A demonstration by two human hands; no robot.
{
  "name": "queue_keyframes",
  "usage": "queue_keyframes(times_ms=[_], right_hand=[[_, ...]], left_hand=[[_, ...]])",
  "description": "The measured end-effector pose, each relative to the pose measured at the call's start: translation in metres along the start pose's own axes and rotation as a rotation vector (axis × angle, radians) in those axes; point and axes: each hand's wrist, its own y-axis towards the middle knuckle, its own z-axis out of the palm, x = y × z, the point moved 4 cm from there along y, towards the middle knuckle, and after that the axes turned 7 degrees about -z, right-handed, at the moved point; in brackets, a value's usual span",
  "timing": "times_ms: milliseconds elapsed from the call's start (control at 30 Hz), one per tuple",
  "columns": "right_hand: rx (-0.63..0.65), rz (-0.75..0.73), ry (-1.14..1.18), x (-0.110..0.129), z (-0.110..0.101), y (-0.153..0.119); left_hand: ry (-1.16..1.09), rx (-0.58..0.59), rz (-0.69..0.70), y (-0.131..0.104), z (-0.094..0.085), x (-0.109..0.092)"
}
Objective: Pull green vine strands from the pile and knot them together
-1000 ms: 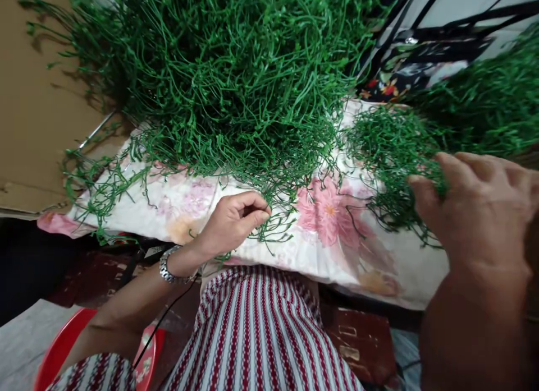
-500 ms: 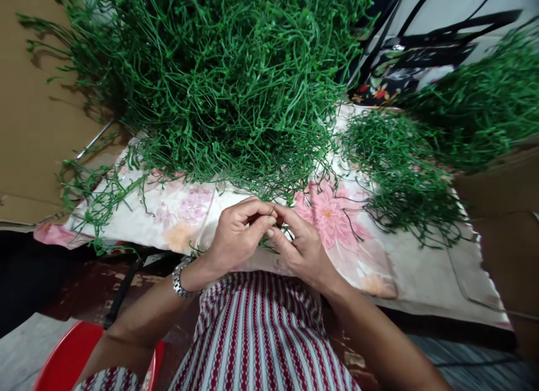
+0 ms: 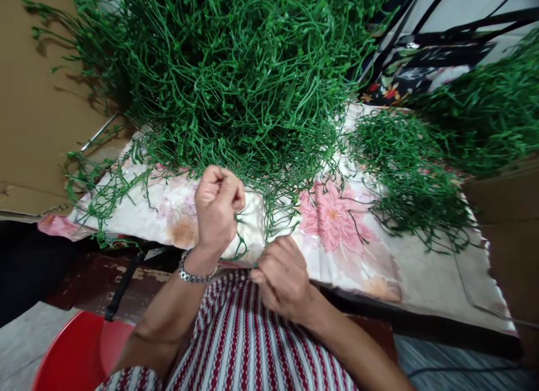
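Observation:
My left hand [image 3: 218,205], with a metal watch at the wrist, is closed in a fist on one end of a green plastic stem [image 3: 242,248]. My right hand [image 3: 283,277] is closed on the stem's other end, low and near my striped lap. The stem runs between the two hands over the floral cloth [image 3: 337,251]. A big heap of tangled green plastic stems [image 3: 236,82] lies just beyond the hands. A smaller pile of green stems [image 3: 404,166] lies to the right on the cloth.
Brown cardboard [image 3: 37,110] stands at the left, and a cardboard box edge [image 3: 509,211] at the right. A red plastic basin [image 3: 71,352] sits low at the left. A dark flowered fabric and black bars [image 3: 421,60] are at the back right.
The right hand came in from the right-hand pile to meet the left hand. The hands then drew apart, the left rising, the right dropping toward my lap, with a stem between them.

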Motion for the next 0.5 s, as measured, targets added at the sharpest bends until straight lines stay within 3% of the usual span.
queue_keyframes(times_ms=[100,233,333,500], right_hand=[[-0.063,0.043,0.014,-0.006,-0.027,0.014],[-0.073,0.006,-0.141,-0.012,-0.047,0.03],[-0.018,0.04,-0.199,-0.016,-0.033,0.028],[0.12,0.2,0.069,-0.027,0.005,0.012]], left_hand=[[0.137,0.134,-0.081,0.006,0.005,-0.002],[0.201,0.145,-0.12,0.001,0.006,0.003],[0.213,0.143,-0.142,-0.005,0.008,0.007],[-0.012,0.056,-0.114,-0.009,0.01,0.004]])
